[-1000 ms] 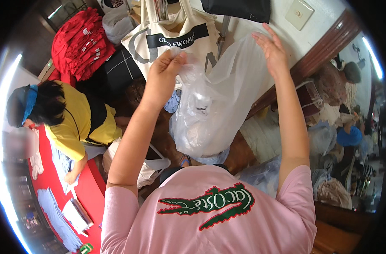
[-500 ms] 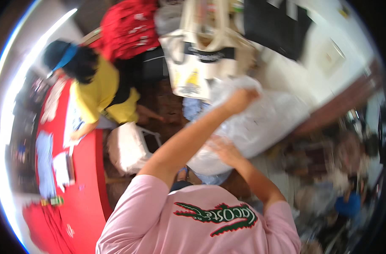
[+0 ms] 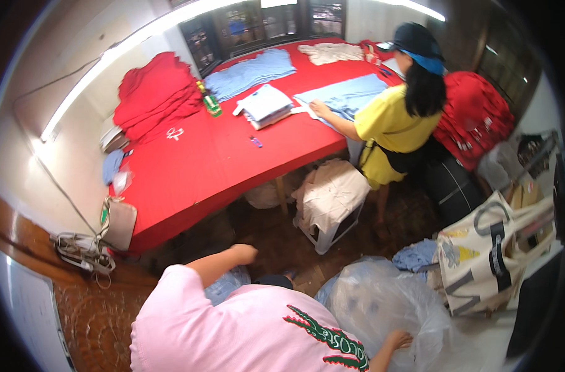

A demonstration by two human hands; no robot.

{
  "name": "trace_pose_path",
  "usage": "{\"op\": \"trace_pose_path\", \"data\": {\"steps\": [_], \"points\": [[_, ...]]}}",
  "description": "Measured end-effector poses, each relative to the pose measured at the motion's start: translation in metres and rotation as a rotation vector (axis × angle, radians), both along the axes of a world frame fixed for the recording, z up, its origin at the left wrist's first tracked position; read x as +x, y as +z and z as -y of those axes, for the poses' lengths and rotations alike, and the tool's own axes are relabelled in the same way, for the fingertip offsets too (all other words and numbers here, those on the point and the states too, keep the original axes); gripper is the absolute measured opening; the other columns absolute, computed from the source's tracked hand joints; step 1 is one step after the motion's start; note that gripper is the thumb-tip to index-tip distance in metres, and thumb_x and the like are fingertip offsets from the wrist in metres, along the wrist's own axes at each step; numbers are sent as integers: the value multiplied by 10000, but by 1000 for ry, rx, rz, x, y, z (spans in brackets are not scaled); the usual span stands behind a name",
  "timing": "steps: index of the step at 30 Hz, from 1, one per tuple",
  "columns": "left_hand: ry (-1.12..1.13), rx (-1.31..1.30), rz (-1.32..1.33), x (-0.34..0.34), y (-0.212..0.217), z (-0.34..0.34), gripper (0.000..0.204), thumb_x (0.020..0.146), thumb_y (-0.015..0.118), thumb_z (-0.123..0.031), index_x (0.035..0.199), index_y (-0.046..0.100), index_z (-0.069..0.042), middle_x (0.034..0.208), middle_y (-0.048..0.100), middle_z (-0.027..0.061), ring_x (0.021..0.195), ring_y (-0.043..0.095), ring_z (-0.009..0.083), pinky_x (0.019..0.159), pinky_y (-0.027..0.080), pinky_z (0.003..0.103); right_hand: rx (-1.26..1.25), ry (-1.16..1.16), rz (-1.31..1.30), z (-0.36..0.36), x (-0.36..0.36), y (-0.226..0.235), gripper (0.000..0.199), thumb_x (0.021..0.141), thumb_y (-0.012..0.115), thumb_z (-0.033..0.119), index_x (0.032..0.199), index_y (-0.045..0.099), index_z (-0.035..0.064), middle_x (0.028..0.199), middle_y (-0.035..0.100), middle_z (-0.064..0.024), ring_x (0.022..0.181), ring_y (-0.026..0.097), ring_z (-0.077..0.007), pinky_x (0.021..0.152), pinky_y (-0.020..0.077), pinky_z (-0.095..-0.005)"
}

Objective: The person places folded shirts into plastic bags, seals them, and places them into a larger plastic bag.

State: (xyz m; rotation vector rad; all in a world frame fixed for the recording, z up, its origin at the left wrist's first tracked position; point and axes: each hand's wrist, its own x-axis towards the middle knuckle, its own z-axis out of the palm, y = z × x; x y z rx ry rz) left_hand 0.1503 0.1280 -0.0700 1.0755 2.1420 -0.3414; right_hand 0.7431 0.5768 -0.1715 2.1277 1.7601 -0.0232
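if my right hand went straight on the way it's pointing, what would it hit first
Most likely the translucent plastic bag: your right hand points across it in the picture, though depth leaves unclear whether the fingers touch it.

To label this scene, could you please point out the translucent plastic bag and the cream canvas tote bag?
Translucent plastic bag (image 3: 388, 302), head view, on its crinkled film.
Cream canvas tote bag (image 3: 476, 268), head view, on its printed front panel.
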Motion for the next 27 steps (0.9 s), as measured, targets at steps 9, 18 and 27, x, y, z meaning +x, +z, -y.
{"op": "trace_pose_path", "data": {"steps": [9, 18, 27], "points": [[726, 33, -247, 23, -49, 346, 273, 867, 664, -212, 1040, 800, -50, 1120, 739, 247, 1077, 710, 422, 946, 557, 492, -41, 661, -519, 149, -223, 99, 782, 874, 730, 176, 1573, 396, 70, 1658, 314, -256, 1554, 282, -373, 1209, 250, -624], [1174, 825, -459, -182, 62, 242, 252, 950, 636, -254, 1050, 753, -54, 1047, 749, 197, 1017, 712, 386, 885, 565, 467, -680, 909, -807, 134, -362, 40, 375, 907, 710, 140, 1260, 699, 13, 1139, 748, -223, 991, 746, -341, 858, 583, -427], [1495, 1145, -598, -421, 60, 404, 226, 949, 679, -220, 1085, 772, -66, 1022, 769, 169, 962, 738, 307, 879, 569, 409, -670, 984, -653, 205, -594, 83, 654, 868, 783, 222, 1436, 537, 11, 1208, 695, -258, 1070, 703, -389, 914, 548, -448]]}}
